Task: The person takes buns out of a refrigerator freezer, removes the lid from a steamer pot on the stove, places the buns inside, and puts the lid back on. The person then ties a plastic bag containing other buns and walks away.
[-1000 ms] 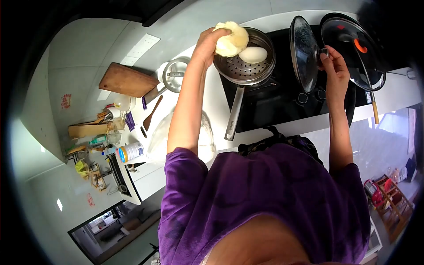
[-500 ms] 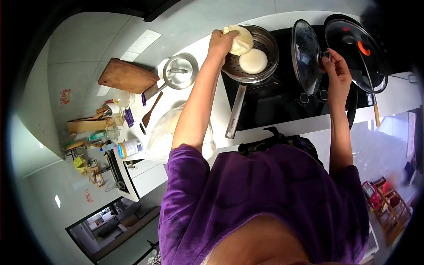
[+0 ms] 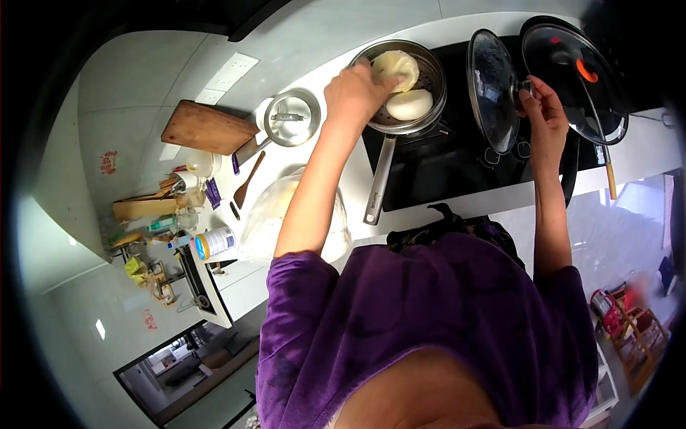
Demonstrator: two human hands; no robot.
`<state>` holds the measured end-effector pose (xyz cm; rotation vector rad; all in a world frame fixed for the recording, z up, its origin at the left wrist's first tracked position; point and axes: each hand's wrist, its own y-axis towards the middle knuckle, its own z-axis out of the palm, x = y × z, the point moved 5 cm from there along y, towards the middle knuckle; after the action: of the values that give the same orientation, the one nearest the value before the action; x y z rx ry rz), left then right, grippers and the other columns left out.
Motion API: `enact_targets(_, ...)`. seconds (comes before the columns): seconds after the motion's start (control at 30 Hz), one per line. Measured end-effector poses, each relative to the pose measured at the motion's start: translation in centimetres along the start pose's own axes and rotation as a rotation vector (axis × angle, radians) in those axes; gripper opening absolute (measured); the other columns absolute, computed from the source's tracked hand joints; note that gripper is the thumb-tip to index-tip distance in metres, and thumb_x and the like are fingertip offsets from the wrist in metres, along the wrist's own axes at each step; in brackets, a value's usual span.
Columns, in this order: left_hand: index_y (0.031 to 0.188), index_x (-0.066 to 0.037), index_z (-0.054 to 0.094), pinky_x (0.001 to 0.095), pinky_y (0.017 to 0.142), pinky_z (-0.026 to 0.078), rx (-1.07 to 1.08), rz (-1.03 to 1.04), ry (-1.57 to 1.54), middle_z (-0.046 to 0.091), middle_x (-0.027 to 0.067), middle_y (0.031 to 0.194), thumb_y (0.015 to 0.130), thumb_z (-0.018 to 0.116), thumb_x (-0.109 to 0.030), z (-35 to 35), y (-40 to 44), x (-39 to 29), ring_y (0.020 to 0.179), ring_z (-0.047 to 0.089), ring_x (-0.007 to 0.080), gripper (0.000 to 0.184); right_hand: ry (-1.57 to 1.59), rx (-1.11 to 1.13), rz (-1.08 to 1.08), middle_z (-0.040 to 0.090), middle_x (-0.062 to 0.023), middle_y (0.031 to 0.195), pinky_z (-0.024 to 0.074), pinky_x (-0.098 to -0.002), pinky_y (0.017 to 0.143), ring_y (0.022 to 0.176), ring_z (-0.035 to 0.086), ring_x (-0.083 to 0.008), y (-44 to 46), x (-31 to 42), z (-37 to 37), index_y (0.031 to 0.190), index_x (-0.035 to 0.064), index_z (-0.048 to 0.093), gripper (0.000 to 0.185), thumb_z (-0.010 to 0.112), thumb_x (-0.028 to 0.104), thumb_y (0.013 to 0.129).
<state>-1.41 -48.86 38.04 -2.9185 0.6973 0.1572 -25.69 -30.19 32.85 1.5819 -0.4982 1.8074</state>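
Gripped by its knob, the lid (image 3: 493, 93) is nearly upright in the right hand (image 3: 548, 118). Inside the steamer (image 3: 429, 74), nearer, lies the white bun (image 3: 410, 105), smooth and domed; just behind, the left hand (image 3: 355, 96) pinches the edge of the yellow bun (image 3: 398, 69), pale, roundish, somewhat uneven.

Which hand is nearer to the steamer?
Left. The left hand is over the steamer, touching a bun; the right hand is to its right, holding a lid.
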Motion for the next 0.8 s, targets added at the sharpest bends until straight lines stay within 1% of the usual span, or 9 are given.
enact_targets(0.07,0.092,0.001,0.067,0.0412,0.072,0.054,0.171,-0.018,0.036,0.069,0.0178,0.088,0.074,0.054,-0.078,-0.1,-1.5,-1.3,0.081,0.069,0.0323,0.082,-0.018,0.011,-0.004,0.061,0.0017,0.091,0.0443,-0.0170,0.067,0.077,0.056,-0.0039,-0.1,-0.3,-0.1,0.119,0.0000,0.060,0.033,0.067,0.009,0.089)
enact_targets(0.17,0.099,0.000,0.066,0.0379,0.075,0.053,0.207,-0.007,0.115,0.069,0.0170,0.090,0.075,0.055,-0.076,1.2,-2.8,-3.1,0.088,0.068,0.0297,0.080,-0.058,0.017,0.002,0.060,0.0006,0.094,0.0450,-0.0192,0.070,0.079,0.056,-0.0062,-0.2,-0.3,0.0,0.120,0.0023,0.061,0.030,0.064,0.011,0.092)
enact_targets(0.27,0.108,0.000,0.062,0.0361,0.080,0.052,0.115,0.063,0.120,0.069,0.0169,0.094,0.076,0.062,-0.069,3.2,-2.4,-2.9,0.094,0.067,0.0297,0.077,-0.067,0.019,0.003,0.060,0.0006,0.095,0.0454,-0.0194,0.070,0.080,0.057,-0.0061,-0.2,-0.1,0.2,0.120,0.0023,0.062,0.030,0.063,0.011,0.092)
enact_targets(0.37,0.113,0.000,0.057,0.0372,0.084,0.050,0.196,0.034,0.048,0.069,0.0174,0.096,0.075,0.070,-0.058,3.1,-2.0,-2.3,0.097,0.066,0.0315,0.070,-0.052,0.025,0.003,0.060,0.0006,0.095,0.0455,-0.0195,0.070,0.080,0.057,-0.0060,-0.1,-0.2,0.3,0.120,0.0024,0.062,0.030,0.064,0.011,0.091)
enact_targets(0.47,0.107,-0.003,0.059,0.0400,0.085,0.050,0.251,0.044,-0.027,0.068,0.0172,0.101,0.075,0.073,-0.046,2.4,-1.9,-0.9,0.099,0.063,0.0334,0.055,-0.052,0.026,0.006,0.060,0.0009,0.095,0.0454,-0.0193,0.070,0.080,0.057,-0.0058,-0.1,-0.4,0.3,0.120,0.0024,0.062,0.030,0.065,0.011,0.091)
enact_targets(0.57,0.106,-0.005,0.059,0.0399,0.088,0.048,0.180,0.108,-0.002,0.067,0.0184,0.104,0.074,0.073,-0.027,3.7,-0.9,1.1,0.105,0.061,0.0323,0.041,-0.046,0.039,-0.002,0.060,0.0016,0.093,0.0445,-0.0176,0.069,0.079,0.056,-0.0045,-0.2,-0.5,0.5,0.118,0.0015,0.062,0.031,0.067,0.009,0.089)
enact_targets(0.6,0.106,-0.006,0.059,0.0396,0.089,0.046,0.148,0.103,-0.033,0.064,0.0179,0.106,0.072,0.069,-0.013,3.5,-0.8,1.2,0.108,0.059,0.0312,0.036,-0.023,0.049,-0.012,0.061,0.0020,0.091,0.0438,-0.0166,0.068,0.079,0.056,-0.0036,-0.2,-0.4,0.7,0.118,0.0005,0.061,0.032,0.069,0.008,0.088)
enact_targets(0.7,0.105,-0.001,0.060,0.0399,0.089,0.045,-0.009,0.258,0.033,0.064,0.0169,0.104,0.076,0.060,-0.004,2.7,-2.2,0.9,0.104,0.058,0.0329,0.030,0.017,0.075,-0.018,0.061,0.0017,0.089,0.0436,-0.0165,0.069,0.079,0.055,-0.0035,0.1,0.4,2.1,0.115,-0.0010,0.062,0.032,0.071,0.005,0.085)
enact_targets(0.8,0.098,-0.002,0.063,0.0396,0.090,0.040,-0.211,0.227,0.081,0.060,0.0139,0.103,0.073,0.060,-0.001,1.8,-3.3,1.1,0.102,0.053,0.0312,0.026,-0.032,0.147,-0.101,0.061,0.0008,0.089,0.0443,-0.0175,0.071,0.081,0.056,-0.0050,1.0,0.4,3.8,0.113,-0.0015,0.062,0.031,0.072,0.004,0.084)
